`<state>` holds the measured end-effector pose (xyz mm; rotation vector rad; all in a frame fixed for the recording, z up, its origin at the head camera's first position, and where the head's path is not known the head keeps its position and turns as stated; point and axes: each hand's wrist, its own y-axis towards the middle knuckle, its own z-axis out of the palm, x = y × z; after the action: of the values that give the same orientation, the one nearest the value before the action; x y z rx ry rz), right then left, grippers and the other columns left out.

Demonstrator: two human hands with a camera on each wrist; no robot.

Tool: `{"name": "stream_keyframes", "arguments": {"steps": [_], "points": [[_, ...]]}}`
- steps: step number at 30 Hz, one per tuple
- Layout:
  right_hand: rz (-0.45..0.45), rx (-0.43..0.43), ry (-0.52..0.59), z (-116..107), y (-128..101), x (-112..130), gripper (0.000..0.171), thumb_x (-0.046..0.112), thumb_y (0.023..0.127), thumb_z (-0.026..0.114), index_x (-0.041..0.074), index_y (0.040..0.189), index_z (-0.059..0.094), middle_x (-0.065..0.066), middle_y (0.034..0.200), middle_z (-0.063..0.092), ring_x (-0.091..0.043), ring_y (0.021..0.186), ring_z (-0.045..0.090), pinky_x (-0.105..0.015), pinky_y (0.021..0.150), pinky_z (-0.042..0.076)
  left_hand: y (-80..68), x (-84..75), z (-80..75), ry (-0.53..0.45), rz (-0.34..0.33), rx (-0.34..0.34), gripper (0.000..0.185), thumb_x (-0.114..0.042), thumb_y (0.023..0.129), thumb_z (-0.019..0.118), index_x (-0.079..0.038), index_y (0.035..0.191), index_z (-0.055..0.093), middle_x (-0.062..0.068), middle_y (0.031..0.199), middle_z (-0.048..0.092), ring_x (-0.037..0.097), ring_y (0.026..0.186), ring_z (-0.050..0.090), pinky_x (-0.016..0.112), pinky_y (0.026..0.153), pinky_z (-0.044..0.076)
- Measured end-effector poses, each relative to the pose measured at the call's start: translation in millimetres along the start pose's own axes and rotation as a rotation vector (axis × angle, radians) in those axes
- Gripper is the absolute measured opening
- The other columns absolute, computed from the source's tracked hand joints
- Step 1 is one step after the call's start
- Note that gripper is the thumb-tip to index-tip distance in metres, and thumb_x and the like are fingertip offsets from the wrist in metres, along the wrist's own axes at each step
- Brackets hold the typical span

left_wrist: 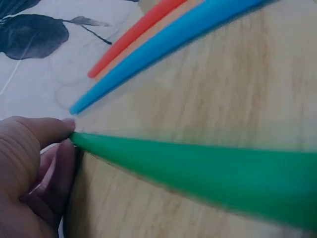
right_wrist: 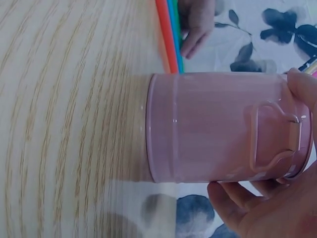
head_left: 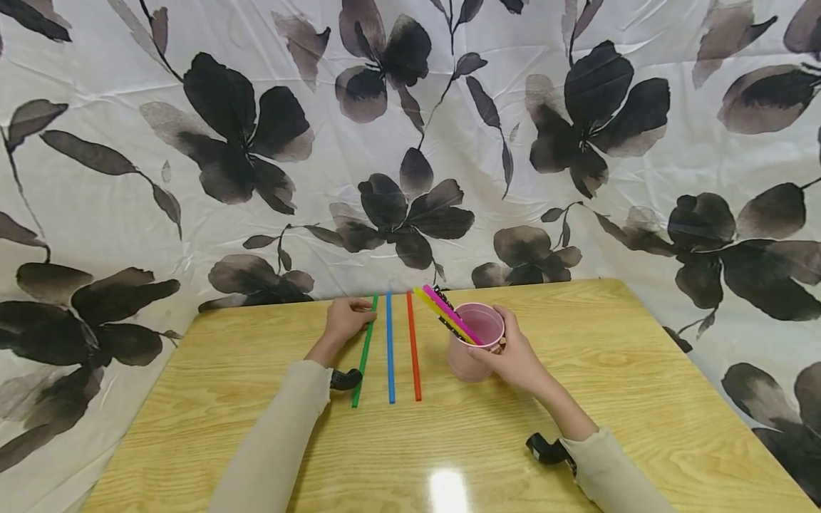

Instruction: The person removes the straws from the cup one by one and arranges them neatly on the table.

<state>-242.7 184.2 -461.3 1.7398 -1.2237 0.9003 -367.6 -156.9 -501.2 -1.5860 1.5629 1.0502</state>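
A green straw (head_left: 364,349) lies flat on a wooden table (head_left: 641,399). Its far end sits between the thumb and fingertips of the left hand (head_left: 346,318), which pinch it closed; the left wrist view shows the tip pressed against the thumb (left_wrist: 44,130) with the curled fingers just below. From those fingers the straw runs back toward the person, passing beside the left sleeve (head_left: 282,434).

Just to the right of the pinching fingers lie a blue straw (head_left: 389,347) and then an orange straw (head_left: 413,345), both flat on the wood, roughly parallel to the green one and apart from each other. Neither touches the left hand.

Farther right, the right hand (head_left: 513,360) grips a pink cup (head_left: 476,340) that stands upright on the table. The fingers are curled around the near side of the cup close to its rim, and the right wrist view shows the thumb at the rim and fingertips (right_wrist: 233,196) under the wall beside a moulded handle. A yellow straw (head_left: 442,316) and a magenta straw (head_left: 451,313) lean out of the cup, tilted away from those fingers toward the left; a dark patterned straw shows just behind them.

Behind the table hangs a white cloth (head_left: 128,178) printed with large dark flowers.
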Motion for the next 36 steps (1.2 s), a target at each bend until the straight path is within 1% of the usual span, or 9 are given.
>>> {"name": "stream_keyframes", "arguments": {"steps": [6,11,15,19,22,27,29,32,36], "points": [[-0.009,0.003,0.001,0.1,0.4,3.1,0.094,0.024,0.083,0.080,0.003,0.150,0.018,-0.022,0.143,0.039,-0.037,0.130,0.041,-0.052,0.104,0.037,-0.2,0.3,-1.3,0.023,0.015,-0.017,0.021,-0.009,0.083,0.077,0.000,0.102,0.073,0.013,0.088,0.071,0.016,0.062,0.067,0.029,0.058,0.056],[-0.011,0.008,-0.002,0.0,-0.6,4.8,0.093,0.024,0.083,0.080,0.003,0.150,0.019,-0.022,0.142,0.040,-0.036,0.130,0.041,-0.052,0.104,0.037,-2.5,0.6,-3.4,0.062,0.007,-0.007,0.020,-0.010,0.084,0.075,0.000,0.101,0.074,0.011,0.085,0.071,0.016,0.061,0.065,0.029,0.056,0.054],[-0.020,0.016,0.004,-0.7,-1.4,3.5,0.094,0.025,0.083,0.079,0.002,0.150,0.017,-0.022,0.142,0.039,-0.037,0.130,0.041,-0.053,0.104,0.037,-4.3,0.6,-4.0,0.117,0.026,-0.023,0.018,-0.013,0.085,0.075,-0.002,0.099,0.075,0.009,0.087,0.071,0.017,0.066,0.064,0.030,0.060,0.053],[-0.023,0.008,0.001,-2.7,-2.1,2.9,0.094,0.023,0.084,0.079,0.002,0.150,0.017,-0.023,0.143,0.039,-0.038,0.131,0.040,-0.053,0.104,0.036,-4.9,0.8,-3.1,0.128,0.054,-0.043,0.015,-0.016,0.084,0.075,-0.006,0.095,0.077,0.007,0.088,0.071,0.019,0.073,0.064,0.033,0.065,0.053],[-0.021,0.010,-0.003,-2.9,-2.6,4.3,0.094,0.022,0.084,0.079,0.001,0.151,0.016,-0.023,0.143,0.038,-0.038,0.130,0.040,-0.053,0.104,0.037,-5.8,3.1,-3.1,0.097,0.070,-0.048,0.015,-0.016,0.086,0.073,-0.004,0.096,0.076,0.008,0.088,0.071,0.022,0.076,0.063,0.035,0.067,0.053],[-0.019,0.023,-0.012,-5.2,-6.6,29.0,0.089,0.014,0.085,0.077,-0.005,0.148,0.017,-0.029,0.141,0.038,-0.044,0.128,0.040,-0.055,0.103,0.037,-8.3,4.8,-4.6,0.030,0.084,-0.077,0.018,-0.018,0.090,0.071,-0.003,0.099,0.075,0.009,0.089,0.069,0.023,0.079,0.062,0.037,0.072,0.052],[-0.019,0.025,-0.009,-6.2,-8.5,38.6,0.087,0.011,0.085,0.077,-0.007,0.147,0.018,-0.031,0.140,0.038,-0.045,0.128,0.040,-0.056,0.103,0.037,-9.7,2.8,-5.1,-0.004,0.087,-0.086,0.019,-0.018,0.090,0.070,-0.003,0.100,0.075,0.009,0.088,0.069,0.022,0.077,0.061,0.035,0.070,0.051],[-0.014,0.031,-0.003,-5.2,-9.1,38.6,0.088,0.013,0.085,0.077,-0.006,0.147,0.018,-0.030,0.140,0.038,-0.045,0.128,0.040,-0.056,0.103,0.036,-14.1,-4.7,-6.0,-0.095,0.088,-0.090,0.021,-0.018,0.091,0.069,-0.001,0.102,0.074,0.011,0.087,0.069,0.024,0.072,0.061,0.031,0.062,0.050],[0.002,0.037,0.002,-5.1,-11.5,43.6,0.087,0.010,0.085,0.076,-0.007,0.147,0.018,-0.031,0.141,0.038,-0.045,0.129,0.040,-0.055,0.103,0.037,-21.7,-23.1,-5.2,-0.228,0.125,-0.067,0.024,-0.019,0.092,0.069,0.002,0.102,0.073,0.015,0.090,0.068,0.032,0.077,0.061,0.026,0.058,0.049]]}}
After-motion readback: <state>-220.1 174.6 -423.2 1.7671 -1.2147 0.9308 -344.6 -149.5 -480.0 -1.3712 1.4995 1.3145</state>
